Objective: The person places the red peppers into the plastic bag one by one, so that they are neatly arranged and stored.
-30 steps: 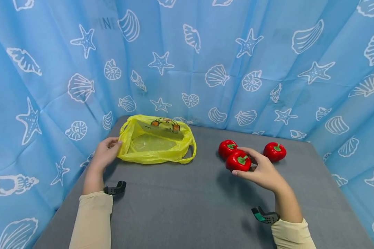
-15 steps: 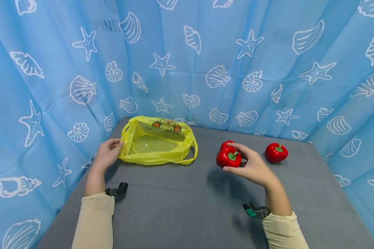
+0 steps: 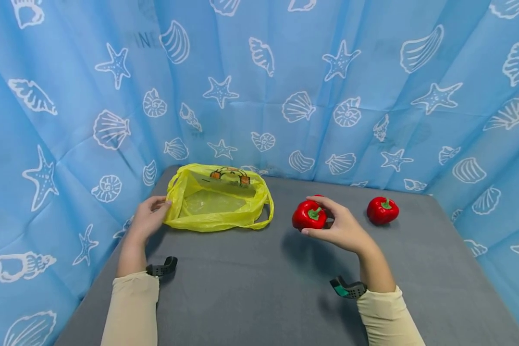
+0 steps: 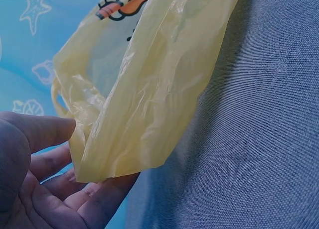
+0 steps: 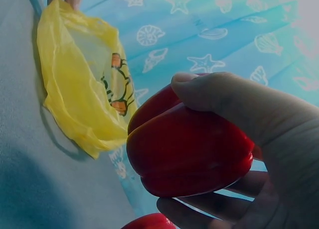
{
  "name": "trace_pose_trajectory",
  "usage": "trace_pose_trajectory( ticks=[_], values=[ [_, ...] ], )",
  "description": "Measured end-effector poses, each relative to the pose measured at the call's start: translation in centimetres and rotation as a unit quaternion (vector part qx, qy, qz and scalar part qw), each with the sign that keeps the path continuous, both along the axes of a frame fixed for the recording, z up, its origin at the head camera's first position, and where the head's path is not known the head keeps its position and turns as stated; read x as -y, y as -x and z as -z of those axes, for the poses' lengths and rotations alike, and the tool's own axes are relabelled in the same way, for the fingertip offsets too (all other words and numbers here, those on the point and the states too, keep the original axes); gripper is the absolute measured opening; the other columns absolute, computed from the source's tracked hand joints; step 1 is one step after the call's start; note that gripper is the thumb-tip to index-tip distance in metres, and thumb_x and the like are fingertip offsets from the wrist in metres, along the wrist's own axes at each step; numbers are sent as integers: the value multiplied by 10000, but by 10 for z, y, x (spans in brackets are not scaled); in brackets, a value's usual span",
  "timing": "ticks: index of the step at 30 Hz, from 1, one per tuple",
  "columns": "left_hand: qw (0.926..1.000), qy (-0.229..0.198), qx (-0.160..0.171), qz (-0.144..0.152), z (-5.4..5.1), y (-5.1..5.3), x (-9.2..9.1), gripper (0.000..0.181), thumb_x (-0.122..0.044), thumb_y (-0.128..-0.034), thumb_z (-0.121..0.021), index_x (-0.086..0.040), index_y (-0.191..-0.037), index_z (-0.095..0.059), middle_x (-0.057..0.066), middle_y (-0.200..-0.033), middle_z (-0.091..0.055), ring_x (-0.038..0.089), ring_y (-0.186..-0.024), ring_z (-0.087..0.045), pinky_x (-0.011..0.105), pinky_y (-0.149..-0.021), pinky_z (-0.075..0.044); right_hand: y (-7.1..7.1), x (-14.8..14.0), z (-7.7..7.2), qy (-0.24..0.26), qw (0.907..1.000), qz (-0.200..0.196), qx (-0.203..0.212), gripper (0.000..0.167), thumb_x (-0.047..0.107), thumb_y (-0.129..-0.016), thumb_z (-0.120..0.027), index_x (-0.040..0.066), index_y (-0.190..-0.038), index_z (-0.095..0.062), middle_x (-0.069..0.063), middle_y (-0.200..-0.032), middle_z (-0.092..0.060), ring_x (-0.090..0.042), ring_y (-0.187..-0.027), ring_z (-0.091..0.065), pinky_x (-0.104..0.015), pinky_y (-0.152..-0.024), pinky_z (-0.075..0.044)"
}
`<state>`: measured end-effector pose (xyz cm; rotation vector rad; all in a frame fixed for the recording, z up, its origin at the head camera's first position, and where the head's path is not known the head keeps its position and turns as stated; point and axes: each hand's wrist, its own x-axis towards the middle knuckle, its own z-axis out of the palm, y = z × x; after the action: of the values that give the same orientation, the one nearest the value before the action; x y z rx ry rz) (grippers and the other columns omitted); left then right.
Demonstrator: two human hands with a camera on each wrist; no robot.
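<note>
A yellow plastic bag (image 3: 216,219) lies on the left part of the table with its mouth spread wide. My left hand (image 3: 149,218) pinches its left edge; in the left wrist view the thumb and fingers of that hand (image 4: 55,174) hold the film of the bag (image 4: 144,104). Above the table, right of the bag, my right hand (image 3: 343,227) grips a red bell pepper (image 3: 307,216) with a green stem. The right wrist view shows the thumb on one side of this pepper (image 5: 189,144) and fingers beneath. A second pepper (image 3: 319,196) is mostly hidden behind it.
Another red pepper (image 3: 382,210) rests on the grey table (image 3: 251,288) to the right of my right hand. A blue curtain (image 3: 242,115) with white shells and starfish stands behind the table and along both sides.
My right hand has moved left with the gripped pepper, which now covers most of the pepper behind it. My left hand has stayed at the bag's edge.
</note>
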<state>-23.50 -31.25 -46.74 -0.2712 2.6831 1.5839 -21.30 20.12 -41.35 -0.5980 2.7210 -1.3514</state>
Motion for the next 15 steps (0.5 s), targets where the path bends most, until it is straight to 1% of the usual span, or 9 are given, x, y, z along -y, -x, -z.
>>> trace_pose_trajectory(
  ticks=[2, 5, 8, 15],
  values=[
    [10000, 1, 53, -7, 0, 0, 0, 634, -423, -1124, -475, 7, -1589, -433, 298, -1565, -494, 467, -1488, -442, 591, -1174, -454, 1, 2, 1, -8, 10000, 12, 28, 836, 339, -802, -943, 229, -1519, -528, -68, -1430, -609, -316, -1228, -607, -366, -845, -639],
    [10000, 32, 76, -23, -1, 0, -1, 633, -424, -1125, -471, 5, -1589, -433, 298, -1565, -494, 465, -1489, -441, 587, -1170, -460, 3, 5, 2, 19, 10000, -10, 58, 844, 340, -803, -940, 206, -1525, -524, -76, -1418, -612, -314, -1203, -609, -351, -835, -631],
    [10000, 57, 69, -21, -1, 0, -2, 633, -427, -1125, -468, 6, -1586, -437, 300, -1561, -496, 467, -1486, -441, 586, -1165, -464, 4, 7, 3, 63, 9999, -91, 63, 848, 331, -812, -933, 179, -1534, -515, -98, -1432, -606, -326, -1209, -615, -363, -850, -637],
    [9998, 147, 95, -12, 0, 2, 0, 659, -461, -1124, -453, 9, -1586, -435, 301, -1565, -491, 474, -1482, -441, 592, -1164, -463, 8, 16, 4, 95, 9998, -152, 74, 835, 349, -795, -943, 243, -1515, -534, -54, -1430, -600, -327, -1268, -594, -422, -864, -649]
  ],
)
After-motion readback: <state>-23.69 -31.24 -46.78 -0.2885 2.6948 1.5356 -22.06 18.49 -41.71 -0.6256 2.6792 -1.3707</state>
